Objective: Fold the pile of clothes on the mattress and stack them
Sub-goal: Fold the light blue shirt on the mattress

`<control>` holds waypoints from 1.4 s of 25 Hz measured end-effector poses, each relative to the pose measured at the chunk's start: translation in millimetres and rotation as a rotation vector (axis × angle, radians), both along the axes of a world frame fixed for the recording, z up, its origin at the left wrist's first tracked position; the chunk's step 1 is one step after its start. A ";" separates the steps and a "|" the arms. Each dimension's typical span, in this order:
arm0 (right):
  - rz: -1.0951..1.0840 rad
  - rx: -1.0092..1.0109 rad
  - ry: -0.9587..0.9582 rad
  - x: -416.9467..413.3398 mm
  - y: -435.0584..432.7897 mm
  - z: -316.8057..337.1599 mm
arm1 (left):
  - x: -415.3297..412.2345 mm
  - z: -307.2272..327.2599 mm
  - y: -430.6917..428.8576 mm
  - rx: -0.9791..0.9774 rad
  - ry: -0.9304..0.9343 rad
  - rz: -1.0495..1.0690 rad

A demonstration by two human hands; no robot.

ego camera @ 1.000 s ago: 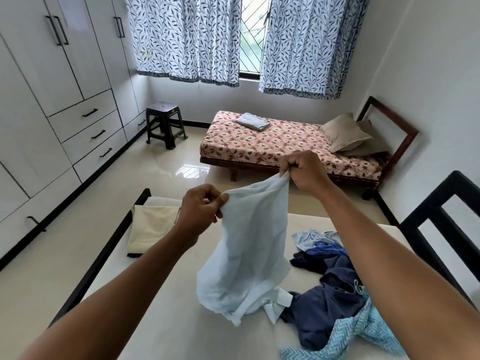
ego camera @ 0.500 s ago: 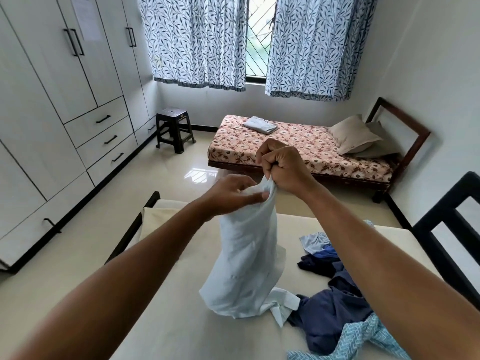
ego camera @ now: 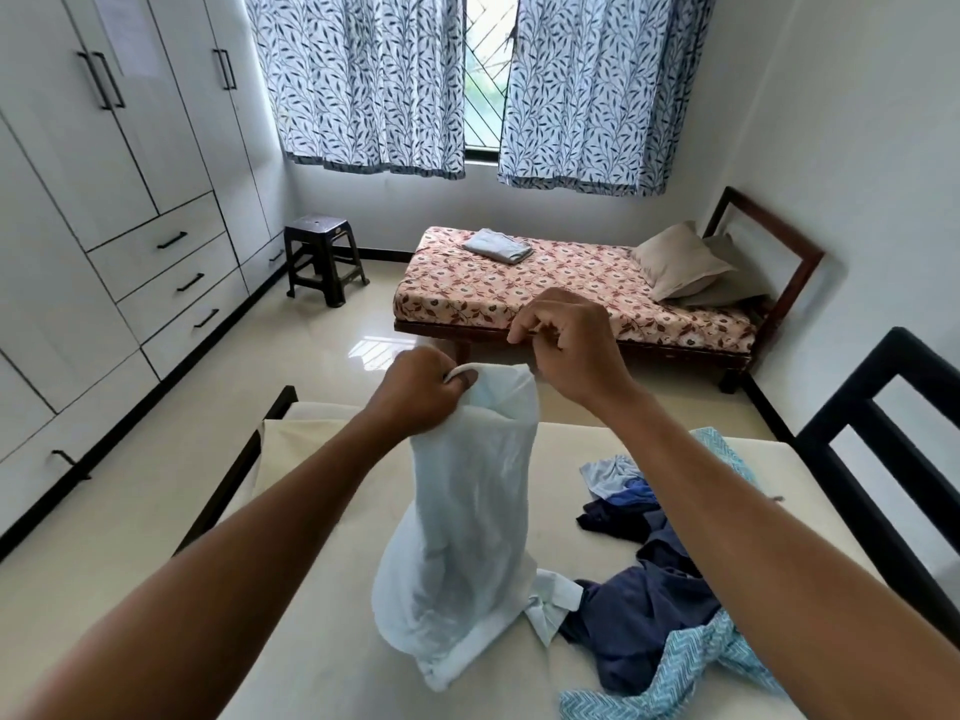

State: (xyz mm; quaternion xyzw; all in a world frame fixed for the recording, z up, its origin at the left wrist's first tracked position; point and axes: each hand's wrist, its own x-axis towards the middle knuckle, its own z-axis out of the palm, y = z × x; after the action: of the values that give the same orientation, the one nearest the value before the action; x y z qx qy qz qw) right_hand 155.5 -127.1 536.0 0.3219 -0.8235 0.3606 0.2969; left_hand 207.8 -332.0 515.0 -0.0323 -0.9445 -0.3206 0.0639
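Note:
A pale blue garment [ego camera: 467, 522] hangs upright over the cream mattress [ego camera: 311, 641], its lower end bunched on the surface. My left hand [ego camera: 421, 392] grips the garment's top left edge, thumb hooked through a fold. My right hand [ego camera: 566, 345] is curled just above and to the right, and the garment's top right corner runs up into its underside. The pile of loose clothes lies to the right: a navy garment [ego camera: 649, 615], a teal patterned one [ego camera: 691, 662] and a light blue one [ego camera: 613, 475].
A black bed frame [ego camera: 883, 459] rises at the mattress's right side. Across the floor stands a second bed [ego camera: 545, 293] with a folded cloth [ego camera: 498, 246] and pillows [ego camera: 680, 262]. A dark stool [ego camera: 319, 257] and white wardrobes [ego camera: 104, 226] line the left.
My hands, spread apart with the garment stretched between them a second ago, have come together. The garment now hangs narrower, doubled lengthwise, and the view has shifted slightly left.

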 end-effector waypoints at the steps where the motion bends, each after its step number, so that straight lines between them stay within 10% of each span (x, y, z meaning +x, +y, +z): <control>1: 0.030 -0.038 0.029 10.0 -11.9 1.6 | -0.8 -5.2 1.2 0.055 -0.018 0.040; 5: 0.105 0.218 -0.255 48.3 -48.6 -45.9 | -5.7 -23.9 -8.0 0.332 -0.002 0.162; 11: -0.012 1.070 -0.753 43.5 -48.9 -54.3 | 10.1 -45.8 -5.0 0.074 0.069 0.132; 24: 0.353 0.938 -0.981 30.1 -87.6 -55.4 | 12.3 -40.5 -21.8 0.507 0.121 0.111; 31: 0.121 0.920 -0.520 -2.4 -87.2 -22.1 | 10.6 -46.2 -44.4 0.476 0.138 0.262; 35: 0.074 0.407 -0.526 -17.8 -64.1 26.7 | 8.4 -54.9 -49.9 0.529 0.111 0.299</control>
State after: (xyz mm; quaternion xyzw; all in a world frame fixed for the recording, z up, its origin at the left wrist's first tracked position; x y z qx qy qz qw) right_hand 137.7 -191.2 562.7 0.3001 -0.9149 0.2698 -0.0094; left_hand 216.2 -382.0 460.0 0.1072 -0.8177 -0.5401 0.1677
